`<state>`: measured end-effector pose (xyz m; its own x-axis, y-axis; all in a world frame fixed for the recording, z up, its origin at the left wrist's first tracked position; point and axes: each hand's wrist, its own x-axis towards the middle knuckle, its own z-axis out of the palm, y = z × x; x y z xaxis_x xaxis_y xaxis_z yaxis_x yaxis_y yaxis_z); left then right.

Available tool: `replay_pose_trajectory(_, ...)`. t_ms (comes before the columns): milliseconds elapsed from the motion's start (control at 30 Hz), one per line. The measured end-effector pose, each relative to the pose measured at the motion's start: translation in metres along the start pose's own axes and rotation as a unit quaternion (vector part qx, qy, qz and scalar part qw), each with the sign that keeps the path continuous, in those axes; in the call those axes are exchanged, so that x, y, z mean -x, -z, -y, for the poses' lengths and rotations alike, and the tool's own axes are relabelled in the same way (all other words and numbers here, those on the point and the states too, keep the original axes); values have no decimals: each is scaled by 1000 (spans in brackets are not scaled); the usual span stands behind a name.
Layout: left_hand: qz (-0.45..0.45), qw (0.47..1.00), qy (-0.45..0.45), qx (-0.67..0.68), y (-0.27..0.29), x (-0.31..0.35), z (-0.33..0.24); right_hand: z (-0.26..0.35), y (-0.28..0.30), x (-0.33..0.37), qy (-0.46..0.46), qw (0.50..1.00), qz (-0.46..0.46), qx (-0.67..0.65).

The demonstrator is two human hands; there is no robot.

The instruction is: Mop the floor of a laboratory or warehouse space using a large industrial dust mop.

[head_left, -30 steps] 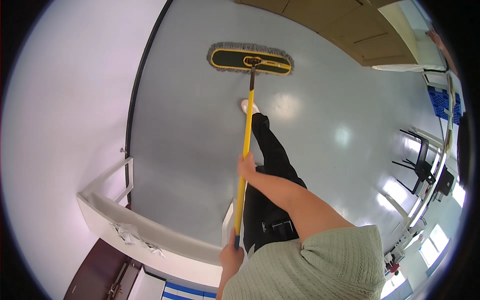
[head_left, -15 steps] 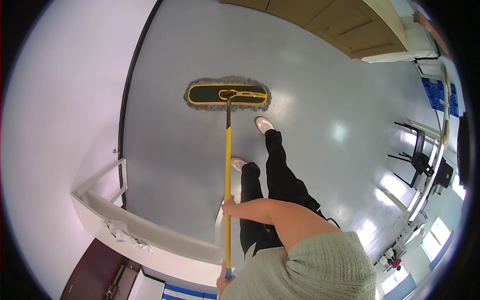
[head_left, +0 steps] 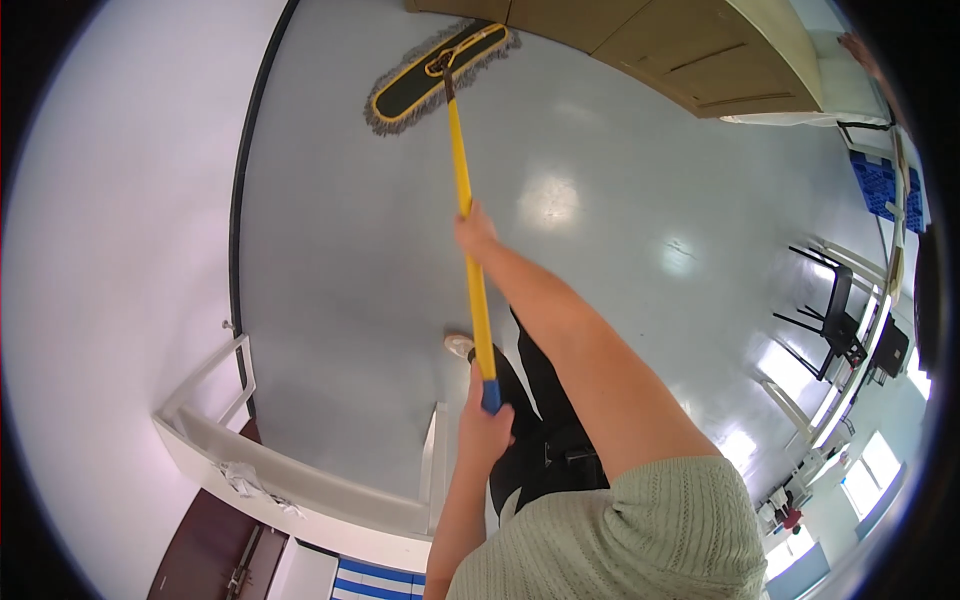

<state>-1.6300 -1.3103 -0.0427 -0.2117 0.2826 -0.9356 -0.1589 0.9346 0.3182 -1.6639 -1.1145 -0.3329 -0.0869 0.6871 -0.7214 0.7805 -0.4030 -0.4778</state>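
Observation:
A wide dust mop (head_left: 415, 88) with a grey fringe and a dark, yellow-edged top lies flat on the grey floor, slanted, its far right end close to the brown cabinet. Its yellow pole runs back toward my body. Around the middle of that pole my right hand (head_left: 476, 232) is closed, with the arm stretched forward. My left hand (head_left: 486, 425) grips the pole near its blue end cap, in front of my waist. One light shoe (head_left: 459, 345) shows beside the pole.
A brown cabinet (head_left: 640, 45) stands at the far side. Along the left runs a white wall (head_left: 130, 200) with dark skirting. A white table (head_left: 300, 490) with crumpled white material is at lower left. Black chairs (head_left: 835, 320) and a blue crate (head_left: 885, 190) are on the right.
The mop head has slid away toward the cabinet and turned from level to slanted. Both my hands have moved forward with the pole, and my arms are more outstretched.

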Motion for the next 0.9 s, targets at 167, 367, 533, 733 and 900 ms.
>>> replay_pose_trajectory(167, 11, 997, 10, -81, -47, 2, -25, -23, 48, -26, -2, 1000, 20, -2)
replay_pose_trajectory(367, 11, 987, 6, -160, -61, 19, 43, -72, 34, 20, -22, 995, 67, -72)
replay_pose_trajectory(533, -2, 967, -46, -250, -67, 56, 123, -153, 5, 81, -14, 998, 9, -53)
replay_pose_trajectory(733, -15, 934, -3, -357, -53, 120, 271, -251, -53, 211, -103, 983, 32, -146)
replay_pose_trajectory(900, -61, 922, -22, -381, -30, 200, 391, -318, -117, 341, -130, 986, -8, -108)
